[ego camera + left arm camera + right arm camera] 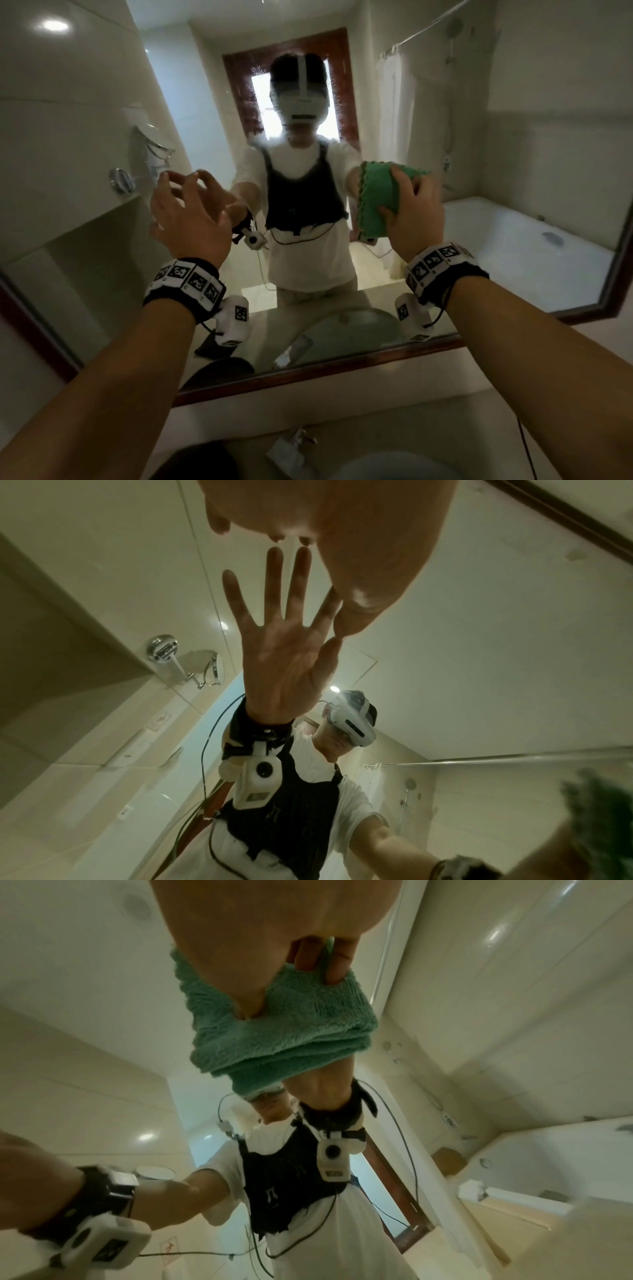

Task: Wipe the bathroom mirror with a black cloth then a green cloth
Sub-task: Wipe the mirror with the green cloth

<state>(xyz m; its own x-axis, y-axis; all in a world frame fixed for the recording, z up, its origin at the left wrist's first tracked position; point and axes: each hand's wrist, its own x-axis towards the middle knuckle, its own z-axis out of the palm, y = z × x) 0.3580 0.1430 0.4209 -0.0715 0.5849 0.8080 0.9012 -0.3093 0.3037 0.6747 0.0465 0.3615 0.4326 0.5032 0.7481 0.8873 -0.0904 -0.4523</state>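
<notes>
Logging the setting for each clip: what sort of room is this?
A bathroom, likely in a hotel: a large wood-framed wall mirror above a basin counter, with a white bathtub and shower head reflected in it.

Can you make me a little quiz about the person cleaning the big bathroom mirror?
1. True or false: the right hand grips the folded fluffy green cloth.
2. The left hand is: A) holding a black cloth, B) empty with fingers spread on the wood-framed bathroom mirror, C) on the tap.
3. Fill in: the green cloth is pressed against the ____.

Key: 1 true; 2 B; 3 mirror.
</notes>
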